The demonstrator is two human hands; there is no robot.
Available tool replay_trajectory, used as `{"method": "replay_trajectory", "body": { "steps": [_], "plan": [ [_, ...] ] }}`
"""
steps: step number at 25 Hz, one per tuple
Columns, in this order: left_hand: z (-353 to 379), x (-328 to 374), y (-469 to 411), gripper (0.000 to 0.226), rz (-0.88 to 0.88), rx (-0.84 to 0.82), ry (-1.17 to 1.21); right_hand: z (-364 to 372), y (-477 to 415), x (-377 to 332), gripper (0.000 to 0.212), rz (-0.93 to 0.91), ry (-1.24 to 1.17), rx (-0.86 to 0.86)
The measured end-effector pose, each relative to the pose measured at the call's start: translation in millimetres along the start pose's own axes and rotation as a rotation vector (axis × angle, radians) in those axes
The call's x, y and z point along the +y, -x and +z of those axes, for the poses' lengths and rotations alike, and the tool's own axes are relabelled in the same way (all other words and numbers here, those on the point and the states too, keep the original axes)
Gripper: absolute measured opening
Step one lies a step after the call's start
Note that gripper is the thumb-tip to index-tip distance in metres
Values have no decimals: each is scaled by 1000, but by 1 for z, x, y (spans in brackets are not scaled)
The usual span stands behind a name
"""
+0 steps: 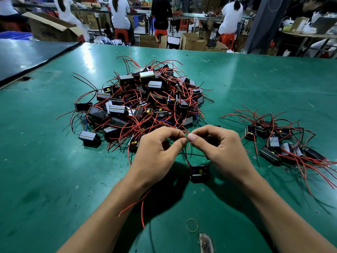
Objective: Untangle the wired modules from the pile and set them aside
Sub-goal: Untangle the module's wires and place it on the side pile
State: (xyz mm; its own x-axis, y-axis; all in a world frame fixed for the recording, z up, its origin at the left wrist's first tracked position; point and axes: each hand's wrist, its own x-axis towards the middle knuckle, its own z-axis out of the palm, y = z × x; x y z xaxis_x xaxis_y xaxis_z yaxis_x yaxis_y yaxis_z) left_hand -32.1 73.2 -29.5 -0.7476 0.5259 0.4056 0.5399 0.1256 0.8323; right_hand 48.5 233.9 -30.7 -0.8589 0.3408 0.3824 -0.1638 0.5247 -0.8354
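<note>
A big pile (142, 103) of tangled modules sits on the green tabletop (45, 170). In front, the left hand (156, 152) and right hand (222, 148) pinch the thin wires (187, 161) of one module (199, 173) low between them. A small group (277, 143) lies apart on the right.

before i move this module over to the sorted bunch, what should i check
1. Grip: left hand and right hand both pinch the wire. Ok.
2. Module apart from the big pile: ok.
3. Its wires free of the pile's wires: cannot tell, the hands hide them.
4. Bare table beside the sorted bunch: ok.
5. Loose red wire under the left forearm, whose it is: cannot tell.
</note>
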Motion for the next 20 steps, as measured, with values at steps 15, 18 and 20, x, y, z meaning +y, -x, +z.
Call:
{"method": "replay_trajectory", "body": {
  "steps": [15, 18, 20],
  "plan": [
    [1, -2, -1, 5, 1, -4, 0, 7, 1, -3, 7, -93, 0, 86],
    [0, -3, -2, 4, -50, -42, 44, 2, -2, 2, 7, -299, 131, 76],
    [-1, -3, -2, 5, -55, -51, 39, 1, -2, 5, 9, -351, 164, 44]
  ]
}}
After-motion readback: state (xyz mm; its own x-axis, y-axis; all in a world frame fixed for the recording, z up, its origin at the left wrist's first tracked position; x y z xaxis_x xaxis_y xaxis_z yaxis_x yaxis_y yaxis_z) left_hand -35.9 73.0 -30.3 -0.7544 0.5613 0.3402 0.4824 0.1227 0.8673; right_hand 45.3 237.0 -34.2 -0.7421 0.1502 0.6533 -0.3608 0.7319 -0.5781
